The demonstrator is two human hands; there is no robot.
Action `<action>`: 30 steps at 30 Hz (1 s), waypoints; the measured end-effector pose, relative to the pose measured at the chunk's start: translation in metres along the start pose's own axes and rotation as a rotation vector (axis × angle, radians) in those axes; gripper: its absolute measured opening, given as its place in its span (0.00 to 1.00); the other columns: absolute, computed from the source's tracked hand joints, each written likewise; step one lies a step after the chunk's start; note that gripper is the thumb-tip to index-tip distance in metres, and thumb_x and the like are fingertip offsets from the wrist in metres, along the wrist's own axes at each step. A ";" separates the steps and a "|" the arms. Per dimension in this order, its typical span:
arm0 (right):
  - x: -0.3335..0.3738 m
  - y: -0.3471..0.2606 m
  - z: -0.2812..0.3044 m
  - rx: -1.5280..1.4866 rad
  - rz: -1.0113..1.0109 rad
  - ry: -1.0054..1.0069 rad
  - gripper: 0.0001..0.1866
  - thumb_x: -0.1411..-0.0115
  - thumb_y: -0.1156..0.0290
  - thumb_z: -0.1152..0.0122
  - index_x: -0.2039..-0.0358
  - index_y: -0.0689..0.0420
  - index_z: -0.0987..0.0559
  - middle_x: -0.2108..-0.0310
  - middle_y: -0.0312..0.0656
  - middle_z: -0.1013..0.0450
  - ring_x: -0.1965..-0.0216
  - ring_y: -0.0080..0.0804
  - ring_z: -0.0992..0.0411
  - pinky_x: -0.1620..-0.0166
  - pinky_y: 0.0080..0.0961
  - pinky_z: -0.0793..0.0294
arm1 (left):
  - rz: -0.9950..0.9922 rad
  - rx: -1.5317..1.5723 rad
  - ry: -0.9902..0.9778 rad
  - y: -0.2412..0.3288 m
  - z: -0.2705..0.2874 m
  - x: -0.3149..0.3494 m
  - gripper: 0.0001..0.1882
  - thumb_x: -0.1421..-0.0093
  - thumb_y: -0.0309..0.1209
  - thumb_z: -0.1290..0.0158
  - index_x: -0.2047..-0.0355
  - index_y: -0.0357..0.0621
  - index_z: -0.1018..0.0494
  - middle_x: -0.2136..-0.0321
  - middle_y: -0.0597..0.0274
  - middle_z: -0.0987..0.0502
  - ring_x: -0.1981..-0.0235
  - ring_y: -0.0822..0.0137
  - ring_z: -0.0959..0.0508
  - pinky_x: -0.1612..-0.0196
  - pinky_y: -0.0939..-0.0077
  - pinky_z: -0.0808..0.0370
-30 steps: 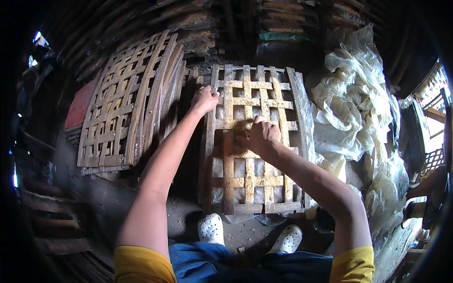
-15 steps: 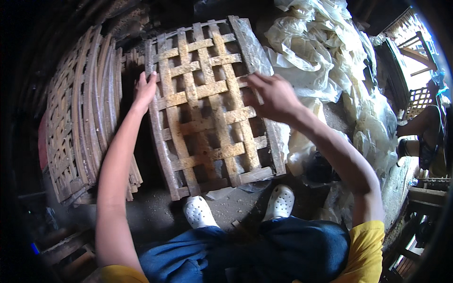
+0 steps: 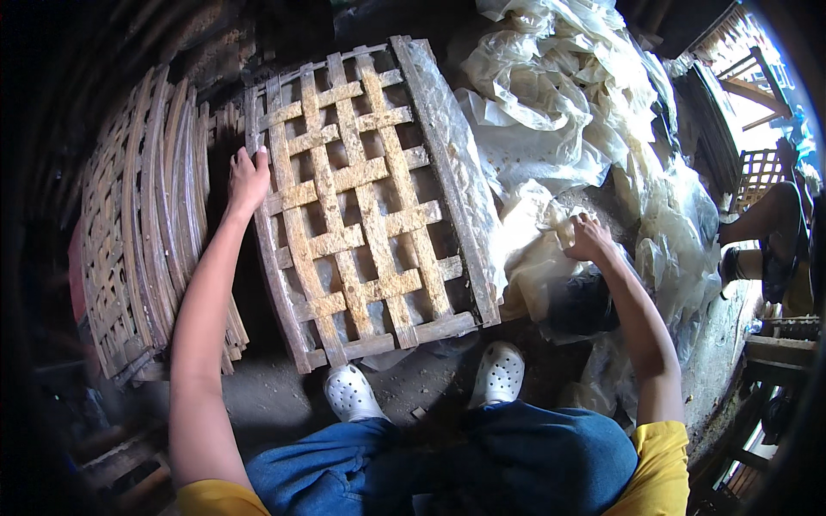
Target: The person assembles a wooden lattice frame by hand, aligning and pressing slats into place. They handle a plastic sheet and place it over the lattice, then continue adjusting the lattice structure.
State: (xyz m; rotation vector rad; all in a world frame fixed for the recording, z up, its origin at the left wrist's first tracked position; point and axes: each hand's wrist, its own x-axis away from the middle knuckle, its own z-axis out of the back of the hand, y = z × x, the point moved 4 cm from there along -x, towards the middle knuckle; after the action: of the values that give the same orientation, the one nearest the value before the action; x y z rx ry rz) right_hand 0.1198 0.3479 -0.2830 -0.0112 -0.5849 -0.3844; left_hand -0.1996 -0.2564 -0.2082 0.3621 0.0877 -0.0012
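Shifted off the woven rack (image 3: 372, 208) at centre, my right hand (image 3: 592, 238) is now gripping plastic sheeting (image 3: 533, 230) at centre-right; my left hand (image 3: 248, 181) is touching the rack's left edge, its grip unclear.

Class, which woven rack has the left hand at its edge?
The middle rack, beyond the white shoes: the left hand is at its left edge. That hand isn't on the left stack or far-right rack.
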 end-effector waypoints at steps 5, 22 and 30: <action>-0.013 -0.026 0.018 -0.017 0.229 0.183 0.51 0.55 0.59 0.28 0.30 0.53 0.39 0.37 0.49 0.30 0.35 0.48 0.33 0.35 0.54 0.36 | 0.043 0.018 -0.039 0.000 0.004 0.004 0.42 0.28 0.56 0.62 0.31 0.28 0.46 0.38 0.20 0.37 0.35 0.29 0.35 0.31 0.48 0.38; 0.018 0.096 0.192 -0.531 0.328 1.020 0.07 0.36 0.72 0.38 0.62 0.59 0.16 0.68 0.42 0.21 0.66 0.28 0.23 0.63 0.28 0.25 | -0.393 0.113 0.318 0.072 0.050 -0.019 0.40 0.37 0.36 0.43 0.30 0.41 0.48 0.36 0.36 0.44 0.36 0.35 0.35 0.35 0.49 0.33; 0.116 0.109 0.283 -0.367 0.066 1.704 0.14 0.31 0.56 0.39 0.51 0.48 0.17 0.59 0.43 0.18 0.59 0.40 0.18 0.57 0.34 0.22 | -0.586 0.472 0.238 0.179 0.044 0.002 0.41 0.43 0.38 0.36 0.33 0.44 0.42 0.42 0.45 0.38 0.37 0.49 0.37 0.33 0.50 0.37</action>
State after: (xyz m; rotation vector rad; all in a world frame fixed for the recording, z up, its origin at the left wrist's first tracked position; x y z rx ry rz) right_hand 0.0955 0.4425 0.0267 -0.0476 1.1672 -0.3071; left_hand -0.1906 -0.1050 -0.1041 0.7966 0.4314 -0.5670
